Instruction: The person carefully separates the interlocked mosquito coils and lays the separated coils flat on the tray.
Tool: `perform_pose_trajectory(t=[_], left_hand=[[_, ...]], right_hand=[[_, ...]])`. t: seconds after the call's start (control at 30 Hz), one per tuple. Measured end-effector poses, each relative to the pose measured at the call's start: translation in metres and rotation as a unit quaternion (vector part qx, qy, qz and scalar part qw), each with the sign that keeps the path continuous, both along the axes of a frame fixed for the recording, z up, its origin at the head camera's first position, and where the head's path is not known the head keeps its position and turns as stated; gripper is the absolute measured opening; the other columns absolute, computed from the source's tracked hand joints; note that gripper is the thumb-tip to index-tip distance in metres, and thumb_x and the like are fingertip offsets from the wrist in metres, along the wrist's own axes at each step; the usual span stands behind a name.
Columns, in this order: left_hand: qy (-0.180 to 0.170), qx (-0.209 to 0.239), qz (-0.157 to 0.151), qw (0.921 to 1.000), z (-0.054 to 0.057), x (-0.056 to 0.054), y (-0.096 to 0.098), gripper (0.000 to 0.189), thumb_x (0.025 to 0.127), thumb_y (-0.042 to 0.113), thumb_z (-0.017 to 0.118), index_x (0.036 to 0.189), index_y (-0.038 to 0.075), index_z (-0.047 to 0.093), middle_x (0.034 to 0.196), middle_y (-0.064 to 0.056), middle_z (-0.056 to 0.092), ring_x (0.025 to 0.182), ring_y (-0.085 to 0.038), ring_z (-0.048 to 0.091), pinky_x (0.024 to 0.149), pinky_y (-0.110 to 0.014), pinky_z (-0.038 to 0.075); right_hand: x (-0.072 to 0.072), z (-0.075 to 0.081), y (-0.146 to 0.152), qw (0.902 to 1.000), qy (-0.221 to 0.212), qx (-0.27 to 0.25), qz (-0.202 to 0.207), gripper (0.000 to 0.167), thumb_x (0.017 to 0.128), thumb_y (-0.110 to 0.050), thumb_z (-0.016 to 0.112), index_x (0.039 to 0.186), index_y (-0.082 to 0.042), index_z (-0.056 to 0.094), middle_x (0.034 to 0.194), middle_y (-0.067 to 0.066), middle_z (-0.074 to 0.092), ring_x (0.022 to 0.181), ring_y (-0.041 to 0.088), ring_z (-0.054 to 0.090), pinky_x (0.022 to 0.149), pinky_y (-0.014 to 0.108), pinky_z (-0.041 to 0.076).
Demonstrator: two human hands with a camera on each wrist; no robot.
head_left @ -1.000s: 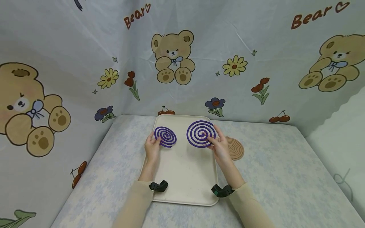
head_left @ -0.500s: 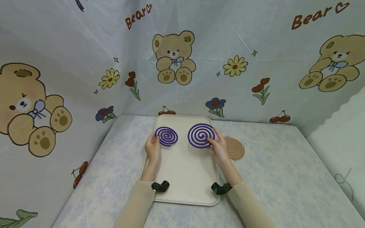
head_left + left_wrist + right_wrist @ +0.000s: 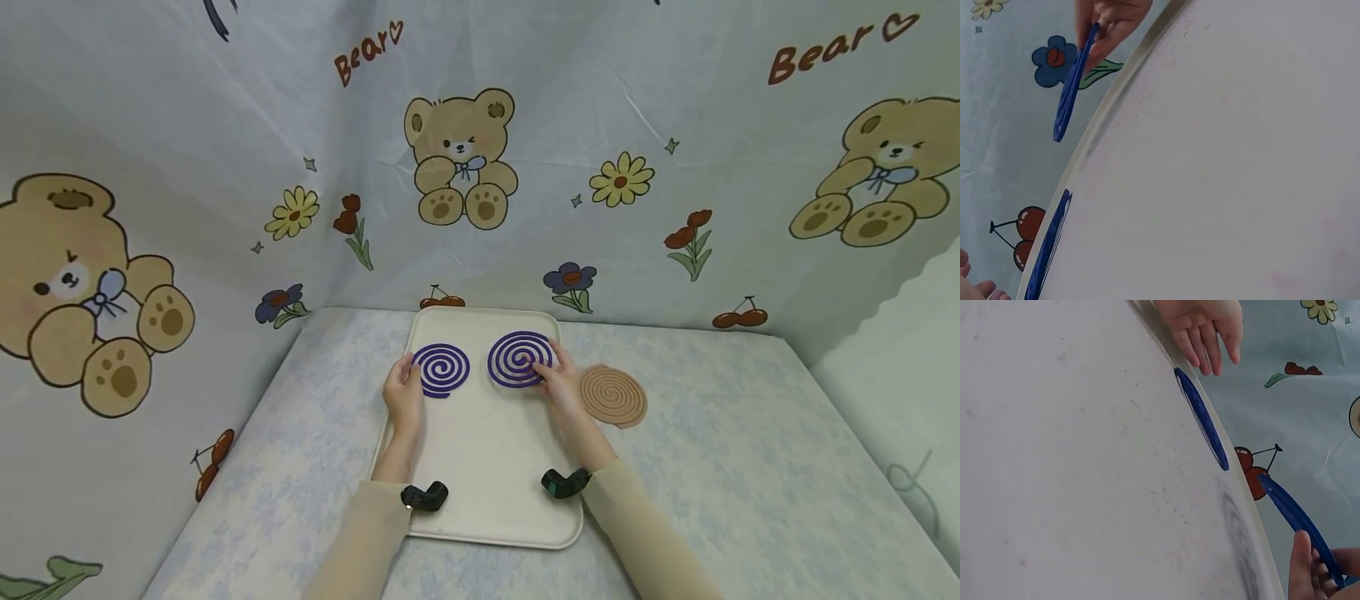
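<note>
A purple mosquito coil (image 3: 441, 369) lies flat on the cream tray (image 3: 480, 467), toward its far left part. Beside it my left hand (image 3: 405, 398) has its fingers extended; in the right wrist view the left hand (image 3: 1205, 328) is apart from this coil (image 3: 1202, 419). A second purple mosquito coil (image 3: 520, 360) is pinched between the thumb and fingers of my right hand (image 3: 564, 393). Seen in the right wrist view, that held coil (image 3: 1294, 515) hangs tilted above the tray, with its shadow on the surface below.
A tan mosquito coil (image 3: 613, 396) lies on the pale blue-patterned table (image 3: 720, 483), to the right of the tray. A bear-print cloth (image 3: 540, 167) stands behind and to the left. A black wrist camera (image 3: 425, 497) sits on each forearm.
The left coil went from tilted in my left hand to flat on the tray, and the left fingers let go. My right hand moved slightly left and lower with its coil, uncovering the tan coil.
</note>
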State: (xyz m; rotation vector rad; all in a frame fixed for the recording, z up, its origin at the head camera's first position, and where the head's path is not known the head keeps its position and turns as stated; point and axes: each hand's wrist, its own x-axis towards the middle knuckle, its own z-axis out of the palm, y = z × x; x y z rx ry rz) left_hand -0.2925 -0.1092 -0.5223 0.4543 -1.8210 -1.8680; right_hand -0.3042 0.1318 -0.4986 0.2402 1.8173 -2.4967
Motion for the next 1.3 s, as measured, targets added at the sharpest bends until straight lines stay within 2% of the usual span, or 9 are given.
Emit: perform_pose_trajectory(t=[0.33,0.57,0.67,0.77,0.9,1.0,1.1,1.2,1.3], left_hand=[[0.016,-0.009,0.005,0.9998,-0.002,0.0,0.0,0.026,0.089,0.0,0.053,0.111,-0.007,0.064,0.115,-0.023,0.066,0.11,-0.033,0.061,0.101,-0.039,0.048],[0.024,-0.017,0.022,0.9993,-0.002,0.0,0.003,0.022,0.086,-0.001,0.053,0.102,-0.002,0.068,0.104,-0.019,0.069,0.094,-0.02,0.063,0.086,-0.021,0.052],[0.02,-0.015,0.018,0.9995,-0.002,0.001,0.003,0.021,0.088,-0.002,0.053,0.103,-0.003,0.068,0.106,-0.022,0.068,0.092,-0.017,0.062,0.083,-0.017,0.05],[0.013,-0.016,0.016,0.9997,-0.002,0.0,0.002,0.02,0.088,-0.002,0.054,0.103,-0.003,0.068,0.106,-0.022,0.069,0.09,-0.013,0.061,0.078,-0.011,0.047],[0.012,-0.027,0.012,0.9995,-0.002,-0.001,0.003,0.019,0.088,-0.002,0.055,0.102,-0.003,0.067,0.104,-0.021,0.069,0.086,-0.009,0.059,0.077,-0.01,0.047],[0.016,-0.033,0.011,0.9993,-0.001,-0.003,0.003,0.019,0.088,-0.002,0.055,0.102,-0.003,0.067,0.102,-0.02,0.069,0.083,-0.004,0.057,0.075,-0.01,0.046],[0.03,-0.032,0.006,0.999,0.004,-0.003,0.006,0.018,0.088,-0.002,0.055,0.101,-0.005,0.067,0.099,-0.023,0.067,0.078,0.0,0.054,0.071,-0.009,0.044],[0.04,-0.027,-0.023,0.9986,0.012,0.002,0.013,0.018,0.088,-0.002,0.055,0.102,-0.007,0.067,0.099,-0.026,0.066,0.076,-0.001,0.053,0.066,-0.008,0.043],[0.034,-0.023,-0.074,0.9965,0.026,0.012,0.025,0.018,0.089,-0.003,0.055,0.102,-0.009,0.066,0.102,-0.029,0.065,0.083,-0.011,0.058,0.068,-0.008,0.044]], right_hand=[[-0.004,-0.02,-0.006,0.9994,-0.005,0.033,-0.01,0.068,0.092,0.01,0.044,0.152,-0.007,0.017,0.138,0.035,0.042,0.076,0.001,0.063,0.062,0.014,0.053],[-0.005,-0.017,-0.008,0.997,-0.013,0.074,-0.019,0.061,0.093,0.004,0.048,0.148,0.006,0.022,0.107,0.022,0.059,0.063,0.001,0.059,0.057,0.016,0.053],[-0.005,-0.016,-0.007,0.9951,-0.024,0.093,-0.021,0.058,0.092,0.001,0.05,0.146,0.007,0.027,0.122,0.026,0.055,0.078,0.005,0.06,0.062,0.015,0.053],[-0.005,-0.015,-0.006,0.9936,-0.031,0.108,-0.009,0.062,0.093,-0.001,0.051,0.148,0.003,0.024,0.142,0.029,0.042,0.108,0.017,0.059,0.087,0.021,0.052],[-0.003,-0.011,-0.002,0.9922,-0.022,0.123,0.0,0.065,0.093,-0.003,0.05,0.15,0.0,0.019,0.151,0.027,0.03,0.139,0.033,0.035,0.117,0.04,0.032],[0.001,-0.006,0.001,0.9915,-0.011,0.13,-0.004,0.064,0.093,-0.003,0.049,0.15,0.001,0.019,0.151,0.029,0.028,0.142,0.037,0.028,0.12,0.046,0.022],[0.006,0.0,0.005,0.9924,-0.006,0.122,-0.01,0.06,0.095,-0.004,0.048,0.149,0.002,0.022,0.15,0.028,0.031,0.141,0.038,0.03,0.12,0.047,0.023],[0.013,0.004,0.013,0.9932,0.007,0.114,-0.024,0.055,0.096,-0.003,0.045,0.147,0.004,0.026,0.147,0.03,0.036,0.137,0.038,0.035,0.116,0.044,0.031],[0.021,0.007,0.026,0.9916,0.014,0.118,-0.05,0.05,0.097,-0.003,0.045,0.144,0.004,0.032,0.143,0.028,0.043,0.127,0.028,0.049,0.102,0.028,0.044]])
